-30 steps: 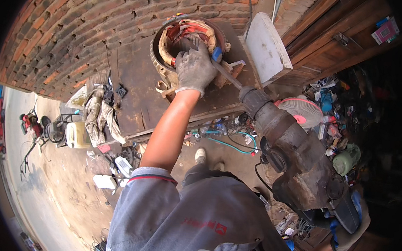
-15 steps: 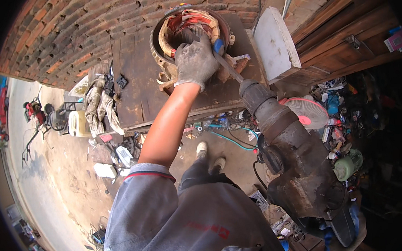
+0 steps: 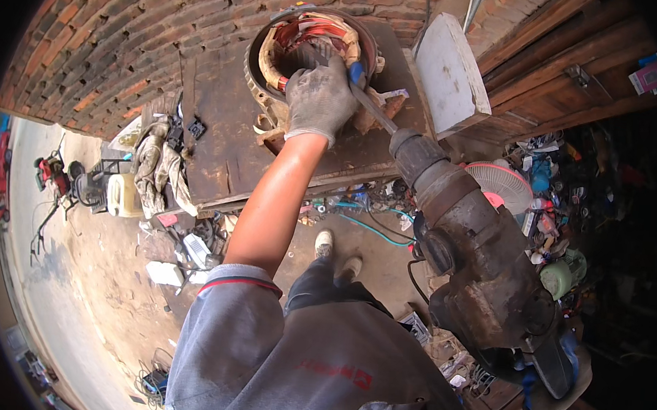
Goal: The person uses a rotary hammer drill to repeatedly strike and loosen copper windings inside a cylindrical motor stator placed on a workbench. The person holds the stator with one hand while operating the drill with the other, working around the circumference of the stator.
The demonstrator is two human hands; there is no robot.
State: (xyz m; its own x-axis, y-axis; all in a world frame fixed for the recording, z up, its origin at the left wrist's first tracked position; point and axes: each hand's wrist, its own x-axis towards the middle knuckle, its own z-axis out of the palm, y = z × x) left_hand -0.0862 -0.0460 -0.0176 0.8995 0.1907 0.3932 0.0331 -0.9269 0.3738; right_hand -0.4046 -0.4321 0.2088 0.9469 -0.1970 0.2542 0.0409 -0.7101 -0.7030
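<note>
My left hand (image 3: 319, 98), in a grey work glove, is closed around the steel chisel bit (image 3: 375, 111) close to its tip. The tip sits inside a round motor stator (image 3: 278, 53) with copper and red windings. The stator lies on a dark, worn workbench (image 3: 226, 148) against a brick wall. The bit runs back into a large, grimy hammer drill (image 3: 484, 269) that fills the right of the view. My right hand (image 3: 558, 400) grips the drill's rear handle at the lower right, mostly hidden behind the tool body.
A white board (image 3: 452, 73) leans at the bench's right end beside a wooden door. Grey gloves (image 3: 152, 164) hang off the bench's left edge. On the floor lie cables, a fan (image 3: 501, 185), a white canister (image 3: 123, 194) and scattered parts. My feet (image 3: 336, 253) stand below the bench.
The view has shifted slightly, so the stator sits higher in frame. My left hand stays on the bit at the stator and the drill keeps its line.
</note>
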